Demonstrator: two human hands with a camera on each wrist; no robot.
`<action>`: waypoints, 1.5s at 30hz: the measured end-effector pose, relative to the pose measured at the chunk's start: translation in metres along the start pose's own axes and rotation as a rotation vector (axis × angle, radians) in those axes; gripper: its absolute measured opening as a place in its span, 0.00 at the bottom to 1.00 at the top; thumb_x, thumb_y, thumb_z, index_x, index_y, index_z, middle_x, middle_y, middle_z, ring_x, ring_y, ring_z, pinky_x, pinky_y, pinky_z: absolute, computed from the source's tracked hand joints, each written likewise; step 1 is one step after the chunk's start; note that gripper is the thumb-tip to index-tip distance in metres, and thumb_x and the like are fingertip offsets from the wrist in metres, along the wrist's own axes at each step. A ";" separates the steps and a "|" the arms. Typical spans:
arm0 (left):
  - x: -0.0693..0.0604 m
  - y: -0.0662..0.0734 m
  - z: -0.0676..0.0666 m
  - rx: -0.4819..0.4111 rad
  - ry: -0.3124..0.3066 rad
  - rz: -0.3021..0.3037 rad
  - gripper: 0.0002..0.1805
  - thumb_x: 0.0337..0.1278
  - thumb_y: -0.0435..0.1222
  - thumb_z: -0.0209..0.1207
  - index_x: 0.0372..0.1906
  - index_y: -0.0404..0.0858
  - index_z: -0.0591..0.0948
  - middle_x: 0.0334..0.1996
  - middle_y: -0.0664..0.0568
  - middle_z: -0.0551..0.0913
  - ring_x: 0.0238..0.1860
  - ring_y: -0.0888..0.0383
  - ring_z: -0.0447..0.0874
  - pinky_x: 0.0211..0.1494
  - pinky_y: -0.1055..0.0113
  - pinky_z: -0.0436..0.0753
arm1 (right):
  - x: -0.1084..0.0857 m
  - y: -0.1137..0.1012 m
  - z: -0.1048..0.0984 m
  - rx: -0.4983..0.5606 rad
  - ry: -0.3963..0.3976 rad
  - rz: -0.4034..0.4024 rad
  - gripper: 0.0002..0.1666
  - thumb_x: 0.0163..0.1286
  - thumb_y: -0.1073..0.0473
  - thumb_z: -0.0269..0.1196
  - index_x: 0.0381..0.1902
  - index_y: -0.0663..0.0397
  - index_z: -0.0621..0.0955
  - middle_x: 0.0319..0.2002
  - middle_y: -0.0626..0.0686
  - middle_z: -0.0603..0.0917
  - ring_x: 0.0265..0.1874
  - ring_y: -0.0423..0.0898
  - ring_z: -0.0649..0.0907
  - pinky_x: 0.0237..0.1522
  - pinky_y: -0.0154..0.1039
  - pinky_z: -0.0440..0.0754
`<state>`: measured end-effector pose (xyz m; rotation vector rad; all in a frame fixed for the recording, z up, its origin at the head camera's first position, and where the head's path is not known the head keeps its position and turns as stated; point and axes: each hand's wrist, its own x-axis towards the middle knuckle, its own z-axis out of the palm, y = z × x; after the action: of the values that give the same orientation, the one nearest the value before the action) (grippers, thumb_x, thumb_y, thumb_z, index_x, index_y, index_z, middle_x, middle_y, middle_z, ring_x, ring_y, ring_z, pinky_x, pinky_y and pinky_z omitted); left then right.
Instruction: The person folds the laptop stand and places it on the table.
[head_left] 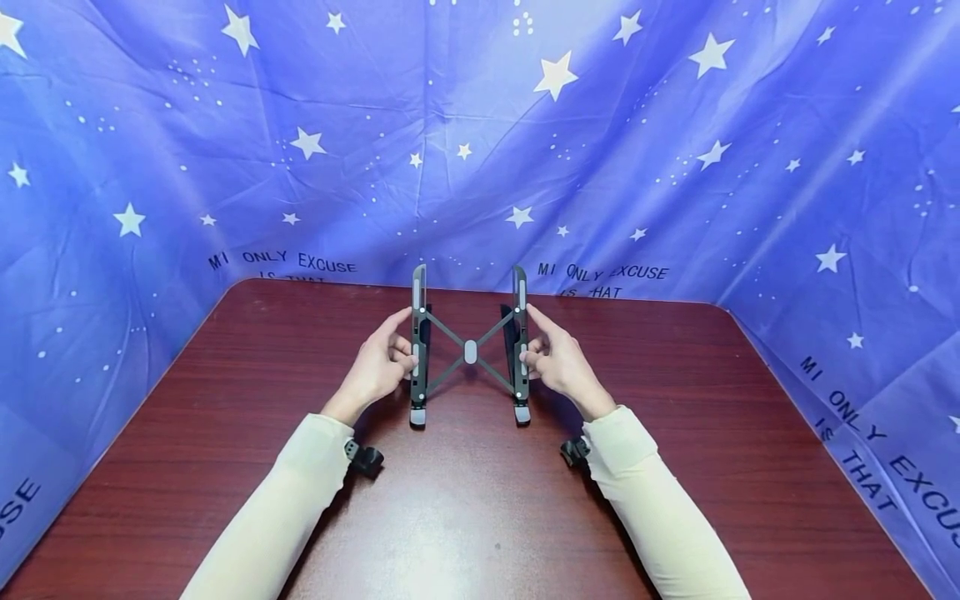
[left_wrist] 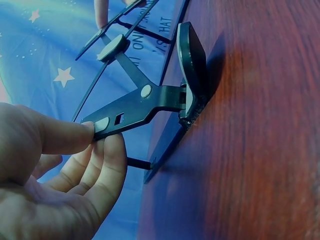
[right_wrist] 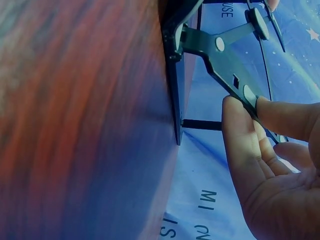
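Note:
A dark folding laptop stand (head_left: 470,352) stands on the table with its two side rails joined by crossed bars and a grey oval hub. My left hand (head_left: 377,358) pinches the left rail between thumb and fingers. On the opposite side my right hand (head_left: 558,358) grips the right rail the same way. In the left wrist view the thumb of the left hand (left_wrist: 65,165) lies over a grey pad on the rail, near a hinged front lip (left_wrist: 192,62). From the right wrist view, the right hand (right_wrist: 275,160) likewise pinches its rail beside a grey pad.
The stand rests on a reddish-brown wooden table (head_left: 465,517) with rounded far corners. A blue curtain (head_left: 480,108) with white stars and black lettering hangs behind and on both sides. Small black wrist devices (head_left: 365,460) sit at both cuffs.

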<state>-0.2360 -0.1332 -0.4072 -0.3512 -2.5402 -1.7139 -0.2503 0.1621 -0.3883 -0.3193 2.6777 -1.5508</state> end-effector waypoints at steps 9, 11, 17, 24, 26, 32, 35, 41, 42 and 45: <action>0.001 0.002 0.001 0.020 0.019 0.009 0.44 0.51 0.18 0.59 0.73 0.46 0.59 0.30 0.41 0.78 0.27 0.52 0.81 0.31 0.63 0.84 | 0.000 -0.004 0.002 -0.050 0.020 -0.003 0.48 0.63 0.73 0.60 0.74 0.35 0.58 0.28 0.57 0.77 0.25 0.56 0.83 0.29 0.46 0.85; 0.002 0.002 0.003 0.027 0.023 0.013 0.44 0.51 0.19 0.59 0.73 0.45 0.59 0.29 0.43 0.77 0.27 0.53 0.81 0.32 0.62 0.84 | -0.001 -0.005 0.002 -0.055 0.026 0.000 0.48 0.63 0.73 0.61 0.74 0.35 0.57 0.28 0.57 0.77 0.25 0.55 0.83 0.29 0.46 0.85; 0.002 0.003 0.006 0.031 0.032 0.021 0.45 0.49 0.18 0.60 0.73 0.45 0.60 0.28 0.47 0.77 0.26 0.54 0.81 0.31 0.61 0.84 | -0.003 -0.005 0.003 -0.055 0.030 -0.009 0.49 0.61 0.74 0.61 0.74 0.37 0.58 0.29 0.57 0.77 0.23 0.50 0.82 0.28 0.44 0.84; 0.000 0.004 0.009 0.055 0.033 0.023 0.45 0.49 0.18 0.60 0.73 0.44 0.60 0.27 0.48 0.77 0.25 0.56 0.81 0.30 0.65 0.83 | -0.004 -0.005 0.005 -0.066 0.030 -0.006 0.50 0.60 0.75 0.61 0.74 0.37 0.58 0.30 0.57 0.78 0.26 0.52 0.82 0.29 0.46 0.85; 0.000 0.004 0.009 0.057 0.032 0.022 0.45 0.49 0.18 0.60 0.73 0.45 0.60 0.28 0.47 0.77 0.25 0.56 0.81 0.30 0.65 0.83 | -0.004 -0.005 0.007 -0.068 0.029 -0.008 0.50 0.60 0.75 0.61 0.74 0.37 0.58 0.30 0.57 0.78 0.26 0.53 0.82 0.28 0.45 0.85; 0.000 0.004 0.013 0.053 0.025 0.040 0.45 0.50 0.18 0.60 0.73 0.45 0.59 0.28 0.45 0.77 0.25 0.56 0.81 0.30 0.65 0.83 | -0.005 -0.006 0.011 -0.074 0.031 -0.011 0.49 0.61 0.73 0.62 0.74 0.36 0.57 0.29 0.56 0.77 0.24 0.49 0.82 0.27 0.41 0.84; 0.000 0.006 0.015 0.050 0.021 0.029 0.44 0.50 0.19 0.60 0.72 0.45 0.59 0.28 0.46 0.77 0.25 0.56 0.81 0.29 0.64 0.83 | -0.005 -0.007 0.012 -0.077 0.033 -0.019 0.49 0.61 0.74 0.62 0.74 0.37 0.58 0.28 0.56 0.77 0.22 0.48 0.82 0.26 0.41 0.84; -0.001 0.011 0.020 0.045 0.008 0.014 0.44 0.51 0.19 0.60 0.72 0.46 0.59 0.29 0.45 0.77 0.26 0.55 0.82 0.29 0.63 0.82 | -0.005 -0.011 0.018 -0.073 0.022 -0.042 0.48 0.60 0.74 0.61 0.73 0.39 0.58 0.28 0.56 0.78 0.21 0.46 0.81 0.25 0.40 0.84; -0.001 0.011 0.021 0.047 0.007 0.016 0.44 0.51 0.19 0.60 0.72 0.46 0.59 0.29 0.45 0.77 0.25 0.55 0.82 0.29 0.64 0.82 | -0.005 -0.012 0.020 -0.075 0.018 -0.046 0.48 0.60 0.74 0.61 0.73 0.39 0.58 0.28 0.55 0.78 0.22 0.46 0.81 0.25 0.40 0.84; -0.002 0.010 0.022 0.048 0.005 0.014 0.44 0.51 0.19 0.60 0.72 0.46 0.59 0.29 0.46 0.76 0.25 0.56 0.81 0.29 0.64 0.83 | -0.004 -0.014 0.024 -0.090 0.010 -0.057 0.48 0.60 0.74 0.61 0.73 0.40 0.58 0.28 0.55 0.78 0.22 0.48 0.82 0.25 0.39 0.84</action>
<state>-0.2305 -0.1092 -0.4067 -0.3607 -2.5638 -1.6434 -0.2406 0.1356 -0.3884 -0.3948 2.7754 -1.4523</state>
